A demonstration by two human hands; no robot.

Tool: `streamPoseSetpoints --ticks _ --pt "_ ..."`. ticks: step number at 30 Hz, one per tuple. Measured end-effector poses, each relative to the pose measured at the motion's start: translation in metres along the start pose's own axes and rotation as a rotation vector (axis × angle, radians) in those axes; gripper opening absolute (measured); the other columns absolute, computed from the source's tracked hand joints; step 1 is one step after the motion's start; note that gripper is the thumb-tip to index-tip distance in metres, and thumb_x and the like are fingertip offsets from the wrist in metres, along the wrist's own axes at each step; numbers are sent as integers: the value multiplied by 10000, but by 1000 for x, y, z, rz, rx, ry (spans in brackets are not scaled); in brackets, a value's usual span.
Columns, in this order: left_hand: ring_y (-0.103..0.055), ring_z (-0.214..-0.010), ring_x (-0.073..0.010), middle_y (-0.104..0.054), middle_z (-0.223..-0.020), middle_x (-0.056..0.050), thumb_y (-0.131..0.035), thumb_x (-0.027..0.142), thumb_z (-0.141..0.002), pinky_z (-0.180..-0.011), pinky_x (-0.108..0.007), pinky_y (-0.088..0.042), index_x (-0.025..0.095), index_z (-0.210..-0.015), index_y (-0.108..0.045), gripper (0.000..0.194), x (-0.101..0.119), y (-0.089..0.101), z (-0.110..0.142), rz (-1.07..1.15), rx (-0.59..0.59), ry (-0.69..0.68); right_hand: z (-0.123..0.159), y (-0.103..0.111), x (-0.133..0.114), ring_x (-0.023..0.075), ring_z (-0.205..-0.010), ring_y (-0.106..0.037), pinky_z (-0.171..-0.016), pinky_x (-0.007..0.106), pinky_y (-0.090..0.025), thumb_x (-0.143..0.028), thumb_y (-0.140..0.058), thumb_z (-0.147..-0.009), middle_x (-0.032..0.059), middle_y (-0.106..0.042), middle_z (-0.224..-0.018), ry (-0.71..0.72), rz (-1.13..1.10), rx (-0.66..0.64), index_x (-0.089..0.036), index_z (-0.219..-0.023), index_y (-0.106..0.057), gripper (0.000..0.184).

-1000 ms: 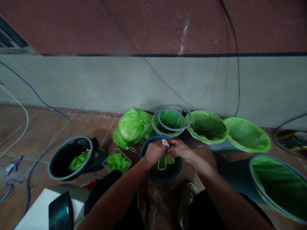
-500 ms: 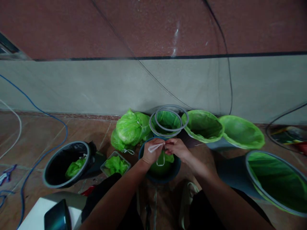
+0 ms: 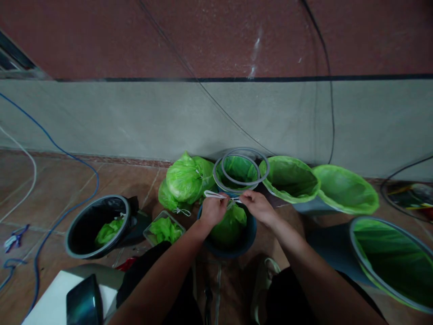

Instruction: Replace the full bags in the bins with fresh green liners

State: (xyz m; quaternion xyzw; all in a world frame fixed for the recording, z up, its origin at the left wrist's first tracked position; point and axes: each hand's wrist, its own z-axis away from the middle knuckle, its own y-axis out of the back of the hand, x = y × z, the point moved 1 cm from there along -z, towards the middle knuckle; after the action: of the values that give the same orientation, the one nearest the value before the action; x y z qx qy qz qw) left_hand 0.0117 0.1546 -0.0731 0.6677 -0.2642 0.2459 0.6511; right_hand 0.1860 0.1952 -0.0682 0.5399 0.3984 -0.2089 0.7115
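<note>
A green garbage bag [image 3: 228,230] sits gathered inside a dark blue bucket [image 3: 248,241] between my feet. Its white drawstring [image 3: 214,194] is stretched across the bag's neck. My left hand [image 3: 214,210] is closed on one side of the drawstring, with a loop sticking out past the fingers to the left. On the other side, my right hand [image 3: 259,206] pinches the drawstring near the knot. Both hands are above the bucket, a short way apart.
Tied green bags [image 3: 185,178] lean by the wall. Green-lined bins [image 3: 291,179] stand to the right, with loose grey rings [image 3: 267,169] behind the bucket. To the left are a black-lined bin [image 3: 72,243], a clear tub [image 3: 165,228] and a phone [image 3: 84,300] on a white surface.
My hands have moved apart, pulling the drawstring sideways. The loop that hung down over the bag is gone, and the bag's neck is drawn together. The view has shifted slightly.
</note>
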Motion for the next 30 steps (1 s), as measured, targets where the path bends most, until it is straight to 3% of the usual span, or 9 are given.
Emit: streamPoseSetpoints --ticks 4,9,11,14,17,19,22,25,30 --pt "-650 -862 -204 -709 -952 -100 -472 263 -896 -799 -301 -456 155 -890 -675 230 0 3 0 -133 16 106 2 1 3 157 -571 -554 -587 281 -372 -326 -487 -852 36 -643 -620 -154 101 -30 -200 -673 -613 253" --pt "-647 -817 -213 -694 -825 -101 -484 222 -855 -745 -304 -450 144 -782 -671 214 -4 6 -2 -232 -68 235 5 4 4 223 -736 -617 -663 321 -380 -225 -556 -809 129 -686 -756 -152 522 77 -175 -716 -656 145" --pt "-626 -713 -176 -660 -696 -61 -492 206 -833 -676 -274 -437 152 -678 -649 227 -5 7 -3 -38 -84 242 4 5 3 217 -748 -612 -685 322 -390 -254 -552 -819 112 -682 -763 -108 415 44 -175 -701 -647 171" --pt "-560 -539 -127 -570 -539 -1 -522 253 -804 -538 -237 -385 151 -648 -644 223 -1 6 -4 485 -123 275 1 4 -1 179 -693 -585 -673 304 -410 -373 -555 -811 61 -658 -724 -94 -42 31 -176 -683 -626 245" --pt "-550 -476 -110 -585 -558 6 -562 355 -779 -470 -221 -364 144 -710 -647 238 5 2 -3 936 -168 325 1 2 -8 130 -590 -527 -614 273 -412 -505 -620 -739 5 -596 -618 -146 -500 76 -180 -668 -590 334" --pt "-546 -457 -100 -631 -624 -14 -583 422 -769 -457 -221 -377 149 -678 -607 289 7 0 -3 1080 -158 359 3 2 -15 96 -504 -448 -555 253 -387 -544 -676 -687 -44 -504 -517 -164 -623 53 -187 -656 -561 377" --pt "-520 -453 -81 -614 -602 -1 -633 443 -747 -478 -218 -396 146 -655 -582 315 4 -1 -3 1097 -121 330 8 1 -23 67 -450 -373 -478 226 -324 -527 -724 -661 -73 -445 -488 -156 -622 -76 -180 -690 -584 375" --pt "-512 -505 -76 -576 -568 35 -732 314 -659 -540 -211 -410 136 -710 -617 218 1 -2 -4 989 -197 168 12 -2 -26 54 -432 -350 -430 209 -253 -505 -724 -691 -73 -441 -492 -112 -603 -195 -169 -706 -606 357" --pt "-568 -643 -105 -669 -725 -15 -669 291 -748 -627 -217 -437 132 -786 -673 163 2 -8 0 792 -331 -39 9 -2 -30 60 -442 -412 -437 204 -313 -481 -739 -714 -48 -529 -533 -140 -783 -168 -170 -732 -607 339"
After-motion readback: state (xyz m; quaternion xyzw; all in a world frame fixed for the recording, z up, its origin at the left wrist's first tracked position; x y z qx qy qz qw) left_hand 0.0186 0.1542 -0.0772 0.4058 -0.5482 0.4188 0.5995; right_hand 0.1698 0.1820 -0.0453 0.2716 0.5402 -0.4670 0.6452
